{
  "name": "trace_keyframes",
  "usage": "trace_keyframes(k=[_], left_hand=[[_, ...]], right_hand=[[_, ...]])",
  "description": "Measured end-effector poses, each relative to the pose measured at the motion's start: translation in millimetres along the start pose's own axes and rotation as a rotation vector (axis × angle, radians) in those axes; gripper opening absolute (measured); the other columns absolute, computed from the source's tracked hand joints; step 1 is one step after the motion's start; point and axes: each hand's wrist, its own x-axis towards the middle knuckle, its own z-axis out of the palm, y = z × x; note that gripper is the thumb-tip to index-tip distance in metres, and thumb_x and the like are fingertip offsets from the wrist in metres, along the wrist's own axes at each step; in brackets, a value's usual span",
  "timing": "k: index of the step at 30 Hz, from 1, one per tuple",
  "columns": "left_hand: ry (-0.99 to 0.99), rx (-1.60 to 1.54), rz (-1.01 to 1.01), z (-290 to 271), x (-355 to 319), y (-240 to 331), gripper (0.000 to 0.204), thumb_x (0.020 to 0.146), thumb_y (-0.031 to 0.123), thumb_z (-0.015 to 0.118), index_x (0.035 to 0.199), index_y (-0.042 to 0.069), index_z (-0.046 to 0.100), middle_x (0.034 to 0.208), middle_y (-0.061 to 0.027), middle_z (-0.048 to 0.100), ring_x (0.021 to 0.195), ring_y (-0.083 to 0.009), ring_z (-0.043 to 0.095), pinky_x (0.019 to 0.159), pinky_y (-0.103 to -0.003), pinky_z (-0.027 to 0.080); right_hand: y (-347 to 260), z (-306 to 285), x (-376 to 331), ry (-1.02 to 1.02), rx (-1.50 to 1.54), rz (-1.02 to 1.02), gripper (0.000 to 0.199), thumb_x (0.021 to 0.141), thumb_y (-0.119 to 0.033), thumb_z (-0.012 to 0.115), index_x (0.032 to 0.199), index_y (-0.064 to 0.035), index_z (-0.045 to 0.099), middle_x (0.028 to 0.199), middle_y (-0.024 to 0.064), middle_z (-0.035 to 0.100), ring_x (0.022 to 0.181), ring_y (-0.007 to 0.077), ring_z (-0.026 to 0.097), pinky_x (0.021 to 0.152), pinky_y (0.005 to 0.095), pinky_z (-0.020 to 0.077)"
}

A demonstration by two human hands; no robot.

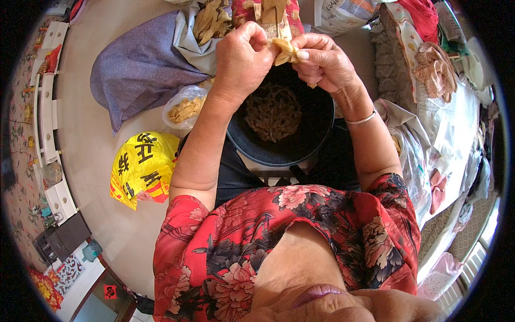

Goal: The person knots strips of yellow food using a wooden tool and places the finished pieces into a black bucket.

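The fingers of the left hand (241,65) and right hand (327,65) pinch a yellowish strip (285,52) near the far rim of a black bucket (317,117). A yellow bag (144,167) with large black writing sits on the floor (95,177); a white sack (342,15) bears print.

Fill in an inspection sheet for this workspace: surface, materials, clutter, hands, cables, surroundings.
Surface: smooth pale floor; at the top edge, a red-and-gold patterned padded piece with flat tan strips on it.
Job's things: crumpled tan strip in hand; round black tub below, with brown shredded-looking pieces inside.
Clutter: blue-grey cloth, clear plastic bag of tan pieces and yellow plastic bag with black print, all left of the tub.
Hands: left hand and right hand both pinch the strip between their fingers.
Cables: nothing seen.
Surroundings: white drawer units far left; brown patterned cloth among heaped fabrics, right.
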Motion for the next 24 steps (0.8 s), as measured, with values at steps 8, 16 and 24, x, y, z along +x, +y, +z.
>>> trace_keyframes(k=[8, 16, 24], left_hand=[[-0.365, -0.004, 0.159, -16.8, 3.7, -6.4, 0.015, 0.081, 0.014, 0.064, 0.074, 0.001, 0.061, 0.06, -0.001, 0.058, 0.055, -0.0051, 0.053, 0.05, -0.022, 0.043], [-0.53, -0.925, -0.251, -40.8, 5.2, -3.8, 0.032, 0.081, 0.021, 0.054, 0.054, 0.011, 0.043, 0.046, 0.0045, 0.035, 0.036, -0.0053, 0.032, 0.036, -0.02, 0.026], [-0.5, 0.087, 0.055, -28.1, 5.9, -9.8, 0.023, 0.082, 0.022, 0.061, 0.089, 0.001, 0.058, 0.078, -0.0048, 0.06, 0.07, -0.0117, 0.055, 0.065, -0.027, 0.045]], right_hand=[[7.6, 7.3, 4.9, 0.271, -0.219, -0.054, 0.015, 0.086, -0.014, 0.059, 0.097, -0.0047, 0.061, 0.057, -0.0058, 0.043, 0.042, 0.0022, 0.031, 0.035, 0.0178, 0.0218], [-20.5, -0.3, -8.4, 0.166, -0.467, -0.197, 0.013, 0.084, -0.015, 0.062, 0.082, -0.0026, 0.064, 0.058, -0.0017, 0.055, 0.041, 0.0019, 0.036, 0.035, 0.0174, 0.0225], [-2.3, -7.3, -7.6, 0.34, -0.698, -0.062, 0.012, 0.083, -0.013, 0.063, 0.078, -0.0025, 0.066, 0.056, -0.0044, 0.053, 0.041, 0.0012, 0.034, 0.036, 0.0182, 0.0225]])
